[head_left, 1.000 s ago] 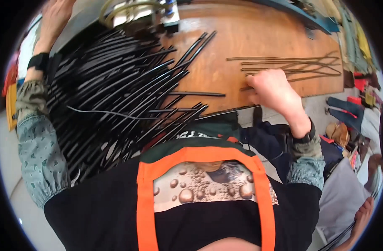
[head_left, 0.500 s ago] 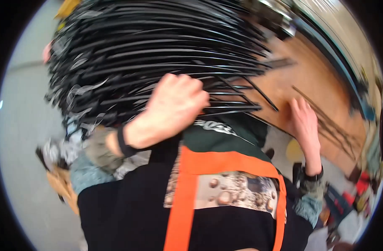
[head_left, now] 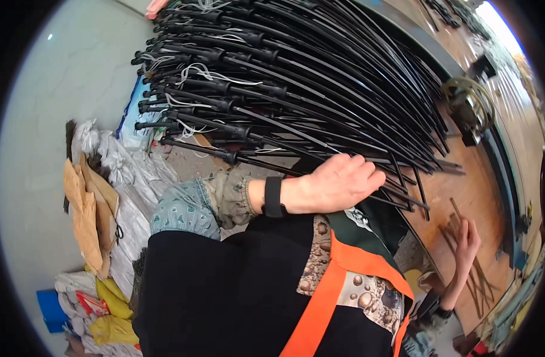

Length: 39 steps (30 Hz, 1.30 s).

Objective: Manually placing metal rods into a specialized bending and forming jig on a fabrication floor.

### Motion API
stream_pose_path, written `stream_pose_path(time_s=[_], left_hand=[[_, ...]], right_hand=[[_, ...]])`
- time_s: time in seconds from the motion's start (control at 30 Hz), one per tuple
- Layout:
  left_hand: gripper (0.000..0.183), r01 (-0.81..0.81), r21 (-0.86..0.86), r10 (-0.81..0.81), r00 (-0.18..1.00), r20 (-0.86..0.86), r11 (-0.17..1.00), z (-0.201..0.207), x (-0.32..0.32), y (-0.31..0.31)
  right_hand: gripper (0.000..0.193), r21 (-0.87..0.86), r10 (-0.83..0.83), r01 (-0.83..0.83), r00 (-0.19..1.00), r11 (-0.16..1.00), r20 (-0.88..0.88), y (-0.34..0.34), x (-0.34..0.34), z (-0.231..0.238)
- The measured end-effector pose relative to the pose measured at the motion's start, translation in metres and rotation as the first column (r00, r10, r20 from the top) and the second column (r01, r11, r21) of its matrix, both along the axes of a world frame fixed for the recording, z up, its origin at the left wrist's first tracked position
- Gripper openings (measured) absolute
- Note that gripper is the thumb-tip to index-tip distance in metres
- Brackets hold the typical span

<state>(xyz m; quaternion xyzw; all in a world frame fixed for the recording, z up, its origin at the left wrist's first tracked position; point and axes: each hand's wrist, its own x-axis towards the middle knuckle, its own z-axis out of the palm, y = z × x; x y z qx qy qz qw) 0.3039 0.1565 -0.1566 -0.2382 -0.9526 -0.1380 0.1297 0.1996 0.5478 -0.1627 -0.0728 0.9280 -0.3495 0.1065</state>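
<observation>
A large heap of black umbrella-frame-like rods (head_left: 320, 89) lies in front of me, with knobby joints and white cord loops (head_left: 204, 74) towards the left. My left hand (head_left: 342, 183) is closed at the heap's near edge. Rod ends come out past its knuckles, and the fingertips are hidden underneath. Over the wooden tabletop (head_left: 445, 178) at the right, my right hand (head_left: 467, 241) has its fingers bent together at a thin brown rod (head_left: 455, 206). More thin brown rods (head_left: 478, 285) lie loose beside that hand.
A metal device with a round frame (head_left: 470, 107) stands at the table's far right. White sacks (head_left: 129, 178), a brown paper piece (head_left: 85, 214) and yellow bags (head_left: 114, 330) lie on the floor at left. An orange-strapped apron (head_left: 320, 303) covers my front.
The view has swung, so the heap now shows higher and further right. My left hand stays curled at its near edge. The right hand's fingers have closed at a thin brown rod.
</observation>
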Motion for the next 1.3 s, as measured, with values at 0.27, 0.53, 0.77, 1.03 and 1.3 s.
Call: stream_pose_path(time_s=[0.27,0.53,0.77,1.03,1.3], left_hand=[[0.012,0.136,-0.104,-0.123,0.985,0.124,0.985,0.040,-0.038,0.041],[0.015,0.323,-0.072,-0.311,0.939,0.149,0.943,0.068,-0.067,0.085],[0.019,0.448,-0.004,-0.415,0.831,0.369,0.894,0.088,-0.093,0.090],[0.020,0.571,-0.102,-0.568,0.821,0.060,0.815,0.131,-0.180,0.146],[0.023,0.604,-0.248,-0.623,0.782,0.004,0.757,0.143,-0.232,0.169]], right_hand=[[0.020,-0.112,0.372,-0.388,0.918,0.915,-0.140,-0.016,-0.001,-0.007],[0.021,-0.366,0.056,-0.130,0.977,0.921,-0.206,-0.001,0.040,-0.011],[0.044,-0.126,0.243,-0.336,0.849,0.933,-0.469,0.000,0.039,-0.017],[0.059,-0.191,-0.215,0.101,0.555,0.976,-0.803,0.064,-0.016,-0.002],[0.057,0.094,-0.134,0.362,0.556,0.927,-0.821,0.159,-0.058,-0.036]])
